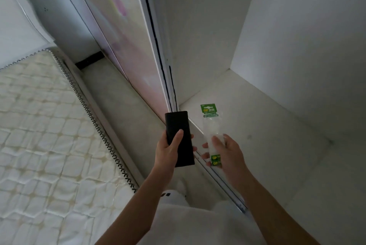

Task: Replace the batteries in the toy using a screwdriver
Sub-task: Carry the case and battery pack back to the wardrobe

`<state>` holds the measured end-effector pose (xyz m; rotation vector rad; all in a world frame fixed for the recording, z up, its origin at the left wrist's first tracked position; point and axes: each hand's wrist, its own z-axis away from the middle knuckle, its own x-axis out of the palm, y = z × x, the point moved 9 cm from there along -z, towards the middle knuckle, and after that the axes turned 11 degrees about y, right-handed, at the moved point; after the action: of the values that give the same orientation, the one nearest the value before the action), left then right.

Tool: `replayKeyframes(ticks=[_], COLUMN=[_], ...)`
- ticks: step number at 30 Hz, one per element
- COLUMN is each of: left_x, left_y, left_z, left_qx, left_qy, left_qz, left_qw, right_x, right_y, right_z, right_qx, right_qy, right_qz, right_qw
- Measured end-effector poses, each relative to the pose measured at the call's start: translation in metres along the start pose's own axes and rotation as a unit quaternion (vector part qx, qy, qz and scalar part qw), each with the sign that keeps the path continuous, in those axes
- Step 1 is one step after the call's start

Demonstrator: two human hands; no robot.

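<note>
— Over wardrobe shelf (267, 126) edge, mid-frame: clear battery packet (212, 137), green header card, 2 green labels at its lower end.
— Grip?
— Curled fingers of right hand (227, 153) pinch it; left hand (168, 151) wraps 1 flat black case (179, 137), upright, just beside. Mattress (39, 126) far left.

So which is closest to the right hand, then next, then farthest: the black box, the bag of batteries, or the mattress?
1. The bag of batteries: the right hand is holding it, so it is nearest.
2. The black box: just to the left, held in the left hand.
3. The mattress: farthest, way over on the left side.
</note>
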<state>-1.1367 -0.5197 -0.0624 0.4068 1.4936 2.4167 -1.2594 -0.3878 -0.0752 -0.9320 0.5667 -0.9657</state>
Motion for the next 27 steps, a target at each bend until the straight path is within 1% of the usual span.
replayKeyframes(ticks=[6,15,22,27], left_x=[0.009,0.054,0.092,0.113], left_y=[0.021,0.008,-0.005,-0.028], left_z=[-0.05,-0.063,-0.06,-0.071], left_qx=[-0.015,-0.063,-0.071,-0.077], left_qy=[-0.079,-0.155,-0.202,-0.203], left_qz=[-0.027,-0.061,-0.105,-0.122], left_qw=[0.996,0.984,0.971,0.968], right_x=[0.019,-0.017,-0.036,-0.06], right_y=[-0.009,0.004,0.011,0.023], right_z=[-0.018,-0.014,-0.025,-0.048], right_qx=[0.014,0.017,0.017,0.007], right_qy=[0.067,0.169,0.198,0.222], right_qz=[-0.045,-0.067,-0.106,-0.128], right_qw=[0.997,0.983,0.974,0.966])
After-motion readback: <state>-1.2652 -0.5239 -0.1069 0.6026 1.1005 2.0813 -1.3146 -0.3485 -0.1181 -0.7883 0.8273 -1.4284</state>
